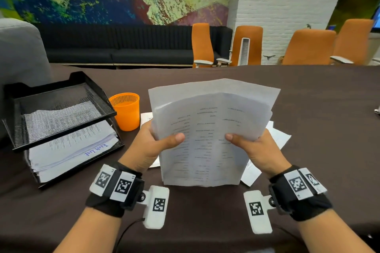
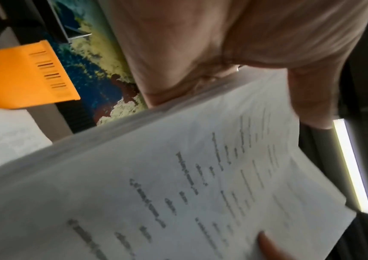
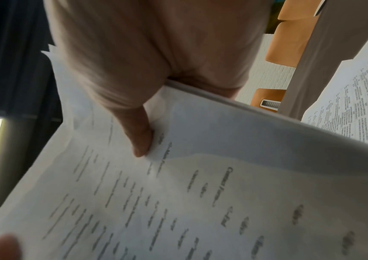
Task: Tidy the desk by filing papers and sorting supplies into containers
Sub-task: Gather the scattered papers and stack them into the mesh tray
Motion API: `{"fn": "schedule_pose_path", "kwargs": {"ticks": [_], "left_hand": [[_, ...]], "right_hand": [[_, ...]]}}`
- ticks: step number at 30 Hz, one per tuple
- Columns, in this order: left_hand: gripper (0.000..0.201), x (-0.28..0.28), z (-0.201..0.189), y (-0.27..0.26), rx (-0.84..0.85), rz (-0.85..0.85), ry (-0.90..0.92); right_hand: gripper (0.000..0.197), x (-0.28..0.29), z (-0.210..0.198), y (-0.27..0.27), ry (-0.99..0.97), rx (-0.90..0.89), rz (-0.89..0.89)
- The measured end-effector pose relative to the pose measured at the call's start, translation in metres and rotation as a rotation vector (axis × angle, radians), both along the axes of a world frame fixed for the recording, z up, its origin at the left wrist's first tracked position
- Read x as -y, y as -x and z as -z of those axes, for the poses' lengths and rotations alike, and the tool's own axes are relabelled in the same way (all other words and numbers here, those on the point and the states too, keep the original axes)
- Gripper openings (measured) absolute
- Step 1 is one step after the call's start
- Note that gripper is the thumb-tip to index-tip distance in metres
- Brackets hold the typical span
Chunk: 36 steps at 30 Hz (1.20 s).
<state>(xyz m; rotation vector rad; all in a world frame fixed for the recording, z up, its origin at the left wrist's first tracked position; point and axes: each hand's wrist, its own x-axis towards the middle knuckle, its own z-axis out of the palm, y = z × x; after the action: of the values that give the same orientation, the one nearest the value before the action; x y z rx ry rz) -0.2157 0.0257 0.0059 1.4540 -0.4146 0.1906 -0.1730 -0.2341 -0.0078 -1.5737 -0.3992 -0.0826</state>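
Head view, left to right. Two-tier black mesh letter tray [image 1: 61,96] sits far left on the dark desk [image 1: 318,119]: the top tier seems empty, with only paper below showing through the mesh. The bottom tier holds a thick pile of printed sheets [image 1: 70,150], and the front sheet reads "Task List" in blue. Just right of the tray stands an orange slotted pen cup [image 1: 125,112]; its contents can't be seen from this angle.

Centre: the left hand [image 1: 153,146] grips the left edge of a stack of printed papers [image 1: 207,135], thumb on the front and fingers curled behind. The right hand [image 1: 254,150] grips the right edge the same way. The stack stands upright with its bottom edge at or on the desk. It's likely being squared up so it slides into the tray as one block. The upper sheets are uneven and fan out at the top.

Left wrist view confirms the thumb pressed on the printed face, with the orange cup behind. Right wrist view shows the thumb pinching the top sheets, text blurred.

Loose sheets [image 1: 275,135] lie flat on the desk behind and right of the held stack, not yet filed. Orange chairs [image 1: 308,47] stand beyond the desk.
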Motion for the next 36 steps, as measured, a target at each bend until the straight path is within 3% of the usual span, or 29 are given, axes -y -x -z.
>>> {"fn": "schedule_pose_path", "kwargs": {"ticks": [3, 5, 9, 11, 13, 15, 18, 21, 25, 28, 31, 36], "left_hand": [[0.022, 0.007, 0.001, -0.001, 0.039, -0.185, -0.145], [0.018, 0.012, 0.0, -0.002, 0.028, -0.274, -0.124], [0.02, 0.0, 0.002, -0.012, -0.06, -0.438, 0.217], [0.031, -0.013, 0.007, -0.019, -0.165, -0.475, 0.415], [0.038, -0.021, 0.014, -0.024, -0.294, -0.453, 0.551], [0.034, -0.023, 0.023, -0.026, -0.422, -0.404, 0.591], [0.023, -0.028, 0.041, -0.027, -0.574, -0.374, 0.57], [0.021, -0.042, 0.057, -0.023, -0.66, -0.48, 0.575], [0.031, -0.079, 0.07, -0.008, -0.729, -0.682, 0.61], [0.032, -0.107, 0.075, 0.009, -0.745, -0.661, 0.659], [0.023, -0.131, 0.073, 0.032, -0.753, -0.68, 0.685], [0.037, -0.163, 0.067, 0.062, -0.708, -0.674, 0.675]], "right_hand": [[0.03, -0.003, 0.001, 0.0, 0.008, -0.008, -0.007], [0.025, -0.001, 0.003, -0.002, 0.048, -0.065, -0.018], [0.014, 0.014, 0.017, -0.014, 0.374, -0.242, -0.017], [0.011, 0.02, 0.029, -0.018, 0.204, -0.41, -0.021], [0.008, 0.019, 0.037, -0.019, -0.165, -0.536, -0.032], [0.02, 0.008, 0.044, -0.014, -0.426, -0.569, -0.084], [0.031, -0.022, 0.053, -0.001, -0.522, -0.626, -0.171], [0.025, -0.045, 0.064, 0.0, -0.438, -0.656, -0.123], [0.022, -0.071, 0.068, 0.0, -0.023, -0.61, -0.136], [0.018, -0.097, 0.07, 0.002, 0.16, -0.636, -0.229], [0.019, -0.124, 0.072, 0.004, 0.191, -0.711, -0.304], [0.019, -0.175, 0.061, 0.019, 0.043, -0.85, -0.4]]}}
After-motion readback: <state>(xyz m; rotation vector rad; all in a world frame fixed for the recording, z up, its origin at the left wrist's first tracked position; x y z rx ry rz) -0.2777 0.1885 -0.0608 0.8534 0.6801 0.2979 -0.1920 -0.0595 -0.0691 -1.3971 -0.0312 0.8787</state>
